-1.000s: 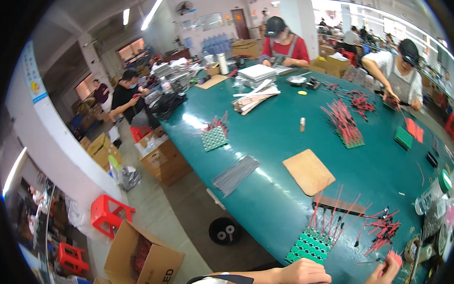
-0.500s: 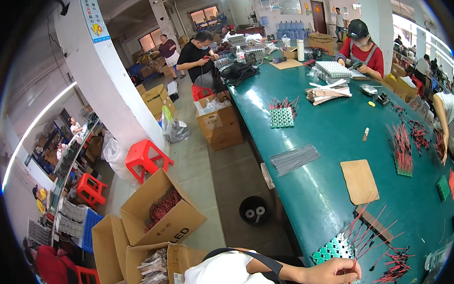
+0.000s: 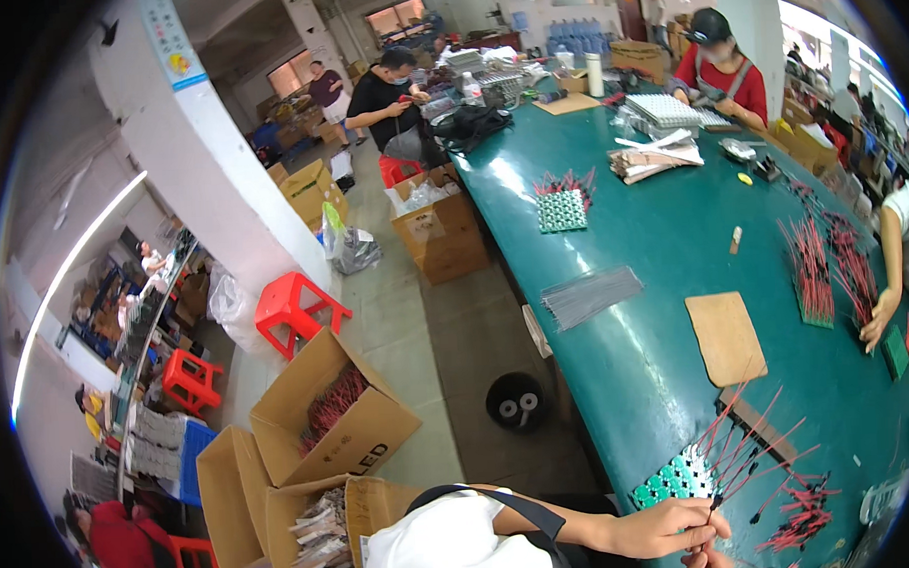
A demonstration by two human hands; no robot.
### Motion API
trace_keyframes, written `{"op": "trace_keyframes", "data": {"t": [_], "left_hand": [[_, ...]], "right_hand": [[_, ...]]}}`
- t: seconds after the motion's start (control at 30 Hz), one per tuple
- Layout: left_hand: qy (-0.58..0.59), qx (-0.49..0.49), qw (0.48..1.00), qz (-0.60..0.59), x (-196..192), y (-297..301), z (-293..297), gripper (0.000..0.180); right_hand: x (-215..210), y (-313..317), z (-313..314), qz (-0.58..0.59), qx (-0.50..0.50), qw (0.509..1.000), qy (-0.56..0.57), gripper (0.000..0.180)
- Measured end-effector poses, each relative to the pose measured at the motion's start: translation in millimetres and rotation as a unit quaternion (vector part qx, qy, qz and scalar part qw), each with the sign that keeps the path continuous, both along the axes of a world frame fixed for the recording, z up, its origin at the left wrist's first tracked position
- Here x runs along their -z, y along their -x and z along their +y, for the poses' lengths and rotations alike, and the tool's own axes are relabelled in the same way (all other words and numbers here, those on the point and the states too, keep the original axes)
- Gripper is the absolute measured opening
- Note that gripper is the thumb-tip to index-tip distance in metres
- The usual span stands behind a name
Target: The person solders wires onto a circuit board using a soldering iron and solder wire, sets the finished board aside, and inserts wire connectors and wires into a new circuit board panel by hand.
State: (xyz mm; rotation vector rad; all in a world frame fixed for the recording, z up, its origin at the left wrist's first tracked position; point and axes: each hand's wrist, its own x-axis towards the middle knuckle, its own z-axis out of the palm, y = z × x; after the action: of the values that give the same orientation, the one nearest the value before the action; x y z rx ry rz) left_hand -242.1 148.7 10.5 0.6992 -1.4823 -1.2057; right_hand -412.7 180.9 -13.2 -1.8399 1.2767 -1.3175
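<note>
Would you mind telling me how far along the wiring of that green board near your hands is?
Done: several red wires already stand in the green board. In hand: the left hand pinches a wire at the board's edge; the right hand is mostly out of view. Left: much of the board shows bare, and loose red wires lie beside it on the green table.

A wire-studded board (image 3: 681,473) lies on the table (image 3: 637,358) before a flat cardboard sheet (image 3: 726,337), with open boxes (image 3: 329,419) on the floor to the left.

Open brown cartons (image 3: 329,414) crowd the floor left of the green surface (image 3: 653,237); another carton (image 3: 443,229) sits farther up, and a tall blue-white sign (image 3: 169,39) hangs on the pillar.
</note>
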Motion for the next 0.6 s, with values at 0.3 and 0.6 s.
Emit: {"op": "trace_keyframes", "data": {"t": [0.3,0.6], "left_hand": [[-0.025,-0.008,0.997,-0.067,0,-19,-9,0.027],[-0.037,0.037,0.998,-0.036,0,-4,-8,0.028]], "right_hand": [[-20,-24,-16,-0.020,0.045,0.999,-0.003,0.015],[-21,-6,-9,-0.031,0.083,0.996,0.023,0.012]]}}
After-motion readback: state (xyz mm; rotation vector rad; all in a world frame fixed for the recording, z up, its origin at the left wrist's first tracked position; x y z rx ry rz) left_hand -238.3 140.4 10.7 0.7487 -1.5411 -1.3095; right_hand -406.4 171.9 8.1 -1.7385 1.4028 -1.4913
